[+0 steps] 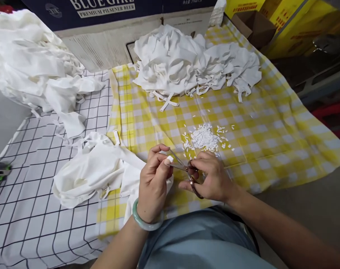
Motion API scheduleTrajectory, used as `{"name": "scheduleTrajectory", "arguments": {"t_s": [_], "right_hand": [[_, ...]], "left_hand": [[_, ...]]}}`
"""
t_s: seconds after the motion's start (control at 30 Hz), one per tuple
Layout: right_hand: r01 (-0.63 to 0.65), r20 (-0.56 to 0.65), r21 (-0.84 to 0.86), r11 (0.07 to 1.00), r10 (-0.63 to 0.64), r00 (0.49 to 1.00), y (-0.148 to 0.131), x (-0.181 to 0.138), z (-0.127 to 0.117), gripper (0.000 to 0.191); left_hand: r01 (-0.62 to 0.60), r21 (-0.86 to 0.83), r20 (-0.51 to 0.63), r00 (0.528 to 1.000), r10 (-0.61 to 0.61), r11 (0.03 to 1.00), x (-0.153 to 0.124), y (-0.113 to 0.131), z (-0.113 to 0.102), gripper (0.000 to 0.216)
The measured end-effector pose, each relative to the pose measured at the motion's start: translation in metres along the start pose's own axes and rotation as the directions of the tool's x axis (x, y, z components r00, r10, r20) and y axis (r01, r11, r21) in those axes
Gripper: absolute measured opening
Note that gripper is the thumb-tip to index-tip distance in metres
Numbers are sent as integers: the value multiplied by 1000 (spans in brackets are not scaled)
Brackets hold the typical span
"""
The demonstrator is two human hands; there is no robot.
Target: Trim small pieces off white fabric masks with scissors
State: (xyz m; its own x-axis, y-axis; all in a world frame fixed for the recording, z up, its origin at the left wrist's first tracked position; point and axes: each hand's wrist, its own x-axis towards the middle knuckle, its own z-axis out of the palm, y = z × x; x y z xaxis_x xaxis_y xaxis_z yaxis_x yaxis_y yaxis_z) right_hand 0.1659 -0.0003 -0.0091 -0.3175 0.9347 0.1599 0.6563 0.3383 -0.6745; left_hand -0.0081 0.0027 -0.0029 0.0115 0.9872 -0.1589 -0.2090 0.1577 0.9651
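Note:
My left hand [155,179], with a pale green bangle at the wrist, pinches a white fabric garment [94,173]. A small white end of it sticks out between thumb and forefinger. The garment's body spreads leftward over the table and hangs below the hand. In my right hand [212,175] is a pair of scissors [192,183], fingers through the handle loops. The scissors' blades are apart and point left, around the small white end. Just beyond my right hand lies a heap of tiny white snippets [205,138].
White garments with straps form a pile [170,59] at the back and another pile [32,63] at the left. A blue and white beer carton [102,33] stands behind. Yellow-checked cloth [271,142] and black-grid white cloth [30,179] cover the table. A brown box [252,28] is at back right.

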Motion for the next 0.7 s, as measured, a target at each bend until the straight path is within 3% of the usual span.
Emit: {"name": "scheduleTrajectory", "arguments": {"t_s": [0.33, 0.7], "right_hand": [[4, 0, 15, 1000, -4, 1000, -1, 2, -1, 45], [10, -12, 12, 1000, -9, 1000, -2, 4, 1, 46]], "left_hand": [[-1, 84, -17, 1000, 2, 996, -1, -3, 3, 22], [2, -5, 46, 999, -2, 1000, -2, -5, 5, 19]]}}
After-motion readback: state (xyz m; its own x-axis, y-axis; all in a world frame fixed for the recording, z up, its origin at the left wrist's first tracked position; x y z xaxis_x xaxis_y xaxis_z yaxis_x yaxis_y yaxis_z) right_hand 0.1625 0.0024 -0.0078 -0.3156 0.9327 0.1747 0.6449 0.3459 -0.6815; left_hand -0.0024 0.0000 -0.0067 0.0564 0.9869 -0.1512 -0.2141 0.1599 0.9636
